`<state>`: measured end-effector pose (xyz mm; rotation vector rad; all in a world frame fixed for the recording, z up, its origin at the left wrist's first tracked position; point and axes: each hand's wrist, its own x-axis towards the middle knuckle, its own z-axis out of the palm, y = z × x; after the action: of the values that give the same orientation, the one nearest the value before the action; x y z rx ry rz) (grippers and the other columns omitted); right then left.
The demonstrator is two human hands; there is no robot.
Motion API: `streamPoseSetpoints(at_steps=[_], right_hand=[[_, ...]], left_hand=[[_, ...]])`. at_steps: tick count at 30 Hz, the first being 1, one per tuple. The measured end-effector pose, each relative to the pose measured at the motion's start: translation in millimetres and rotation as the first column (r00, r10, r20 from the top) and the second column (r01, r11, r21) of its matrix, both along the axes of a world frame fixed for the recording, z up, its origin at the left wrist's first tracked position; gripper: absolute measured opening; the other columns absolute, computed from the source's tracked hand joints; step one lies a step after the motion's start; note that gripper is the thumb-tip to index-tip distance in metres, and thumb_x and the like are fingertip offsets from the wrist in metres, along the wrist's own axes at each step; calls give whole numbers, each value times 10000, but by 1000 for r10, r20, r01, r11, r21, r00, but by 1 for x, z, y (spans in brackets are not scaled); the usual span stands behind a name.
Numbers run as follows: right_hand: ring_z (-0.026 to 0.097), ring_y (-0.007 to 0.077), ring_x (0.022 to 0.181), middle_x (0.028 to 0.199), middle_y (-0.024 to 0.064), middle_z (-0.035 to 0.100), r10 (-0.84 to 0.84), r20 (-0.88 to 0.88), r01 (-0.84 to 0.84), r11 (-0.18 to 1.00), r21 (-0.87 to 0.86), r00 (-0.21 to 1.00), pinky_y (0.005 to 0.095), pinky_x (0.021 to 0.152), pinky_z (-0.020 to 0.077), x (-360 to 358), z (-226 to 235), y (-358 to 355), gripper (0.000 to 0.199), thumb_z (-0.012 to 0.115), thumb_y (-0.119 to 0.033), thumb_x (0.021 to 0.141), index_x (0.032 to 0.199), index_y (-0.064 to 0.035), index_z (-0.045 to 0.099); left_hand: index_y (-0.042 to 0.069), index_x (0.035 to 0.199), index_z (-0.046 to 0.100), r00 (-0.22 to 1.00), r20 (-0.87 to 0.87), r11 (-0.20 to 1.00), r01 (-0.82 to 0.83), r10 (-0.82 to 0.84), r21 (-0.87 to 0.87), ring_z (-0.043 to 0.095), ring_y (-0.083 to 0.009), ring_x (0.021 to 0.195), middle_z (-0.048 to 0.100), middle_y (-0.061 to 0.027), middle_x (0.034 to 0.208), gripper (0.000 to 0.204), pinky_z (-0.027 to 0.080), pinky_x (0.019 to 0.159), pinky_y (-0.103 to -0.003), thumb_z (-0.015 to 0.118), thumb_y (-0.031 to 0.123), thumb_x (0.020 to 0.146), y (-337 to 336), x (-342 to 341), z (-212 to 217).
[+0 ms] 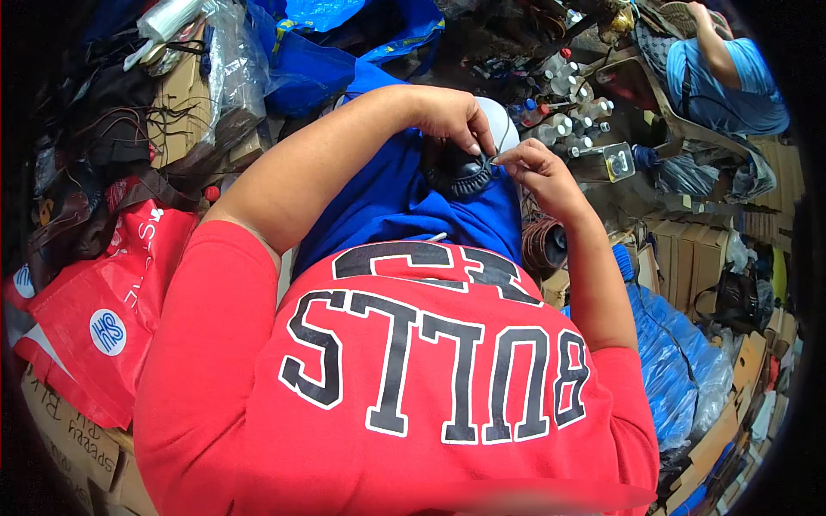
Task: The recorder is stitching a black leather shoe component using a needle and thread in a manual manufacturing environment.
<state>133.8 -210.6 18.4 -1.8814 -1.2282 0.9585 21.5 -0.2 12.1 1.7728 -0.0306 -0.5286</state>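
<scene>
Bottles [568, 112] crowd beyond hands; red bag [103, 301] blocks left, seemingly.

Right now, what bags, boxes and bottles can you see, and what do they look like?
Red shopping bag: left, flat, with a round white and blue badge.
Blue plastic bag: lower right, shiny, crinkled.
Cardboard boxes: right, brown, standing in a row.
Small clear bottles: top, beyond the hands, clustered.
Clear rectangular container: beside the bottles.
Brown box with handwriting: lower left.

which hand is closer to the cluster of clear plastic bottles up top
Right. The right hand pinches at the dark round piece just below-left of the clear plastic bottles; the left hand sits farther left, over the same piece.
</scene>
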Motion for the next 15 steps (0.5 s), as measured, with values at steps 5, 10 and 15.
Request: streamPoseSetpoints(at_steps=[5, 10, 15], right_hand=[[486, 113, 741, 767, 19, 511, 5, -55, 0, 997, 74, 998, 240, 684, 406, -5, -8, 3, 132, 657, -73, 791, 919, -85, 687], [491, 110, 655, 719, 17, 516, -98, 95, 79, 979, 189, 991, 235, 618, 412, -26, 2, 0, 171, 702, -56, 741, 907, -96, 696], [532, 189, 645, 729, 65, 532, -76, 254, 24, 979, 204, 964, 294, 597, 433, -37, 16, -13, 225, 670, -32, 743, 957, -101, 684]], left_hand=[[64, 1012, 690, 992, 123, 995, 28, -40, 97, 600, -108, 835, 692, -42, 894, 244, 467, 774, -264, 676, 99, 770, -1, 1, -2], [28, 977, 639, 961, 275, 962, -115, 44, 248, 612, -156, 786, 645, -75, 948, 220, 476, 759, -301, 596, 27, 761, -1, -7, -1], [31, 1006, 590, 836, 456, 884, -427, 304, 193, 616, -208, 760, 501, -111, 898, 345, 494, 697, -298, 434, -131, 744, -4, -50, -4]])
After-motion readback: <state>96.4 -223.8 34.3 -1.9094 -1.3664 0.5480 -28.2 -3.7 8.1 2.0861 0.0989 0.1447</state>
